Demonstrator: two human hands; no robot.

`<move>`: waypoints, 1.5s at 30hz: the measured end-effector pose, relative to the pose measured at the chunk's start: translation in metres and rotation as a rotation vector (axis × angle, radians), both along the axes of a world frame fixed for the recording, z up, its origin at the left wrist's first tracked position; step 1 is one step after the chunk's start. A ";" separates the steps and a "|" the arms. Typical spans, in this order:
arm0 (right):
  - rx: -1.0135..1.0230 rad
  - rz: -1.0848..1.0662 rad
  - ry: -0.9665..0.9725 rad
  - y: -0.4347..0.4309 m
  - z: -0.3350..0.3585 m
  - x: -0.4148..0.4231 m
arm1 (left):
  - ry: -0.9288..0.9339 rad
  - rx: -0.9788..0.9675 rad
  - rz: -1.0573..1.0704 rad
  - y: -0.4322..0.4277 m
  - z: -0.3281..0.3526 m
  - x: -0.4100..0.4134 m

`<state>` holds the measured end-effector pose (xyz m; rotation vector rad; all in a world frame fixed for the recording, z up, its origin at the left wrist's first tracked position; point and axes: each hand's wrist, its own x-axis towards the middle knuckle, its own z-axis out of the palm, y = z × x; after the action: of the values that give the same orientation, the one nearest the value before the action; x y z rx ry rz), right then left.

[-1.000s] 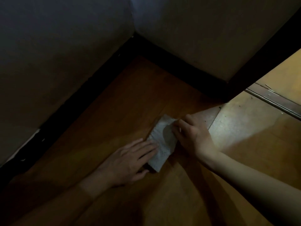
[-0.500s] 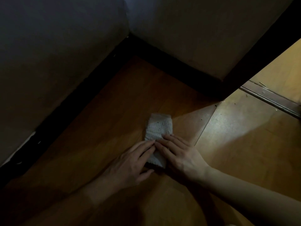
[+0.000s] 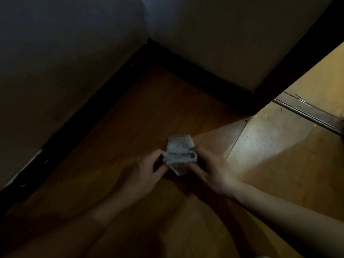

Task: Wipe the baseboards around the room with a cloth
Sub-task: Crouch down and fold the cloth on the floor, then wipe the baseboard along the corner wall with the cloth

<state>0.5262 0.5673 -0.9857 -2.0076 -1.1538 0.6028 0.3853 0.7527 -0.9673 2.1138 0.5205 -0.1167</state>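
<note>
White-grey and faintly speckled, the folded cloth (image 3: 179, 152) sits just below the middle of the view, bunched into a thick wad with one loose corner drooping toward 6 o'clock. Both hands grasp it. The left hand (image 3: 149, 170) comes in from 8 o'clock of the cloth, its fingers curled round the cloth's left edge. The right hand (image 3: 210, 169) comes in from 4 o'clock, pinching the right edge between thumb and curled fingers. The frame is too dim and blurred to tell whether the cloth touches the floor.

Under the hands lies a brown wooden floor (image 3: 141, 112), in deep shadow except for a lit patch at 3 o'clock of the cloth. A dark baseboard (image 3: 83, 116) runs along the foot of the left wall (image 3: 55, 53) from 8 o'clock up to the room's corner at 11 o'clock of the cloth. It turns there and continues under the far wall (image 3: 214, 34) toward 2 o'clock, well apart from the cloth. That run ends at a dark door frame (image 3: 297, 58) slanting up to the top right. Beyond it, at the right edge, a metal threshold strip (image 3: 309, 112) crosses the lighter floor.
</note>
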 end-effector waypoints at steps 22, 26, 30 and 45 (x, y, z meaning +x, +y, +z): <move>-0.820 0.068 0.332 0.095 0.030 0.059 | 0.152 -0.126 0.334 0.002 -0.004 0.022; -0.685 -0.018 0.728 0.091 0.029 0.067 | 0.118 0.000 0.273 0.013 0.006 0.000; -0.350 -0.187 1.136 0.087 0.025 0.066 | 0.158 0.305 0.139 0.025 0.010 -0.043; -0.160 0.169 0.939 0.188 0.024 -0.061 | 0.599 0.380 0.511 0.013 -0.014 -0.190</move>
<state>0.4650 0.7556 -0.9616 -1.4296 -0.6871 1.5452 0.1952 0.7654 -0.9809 2.2175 1.5209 -0.3858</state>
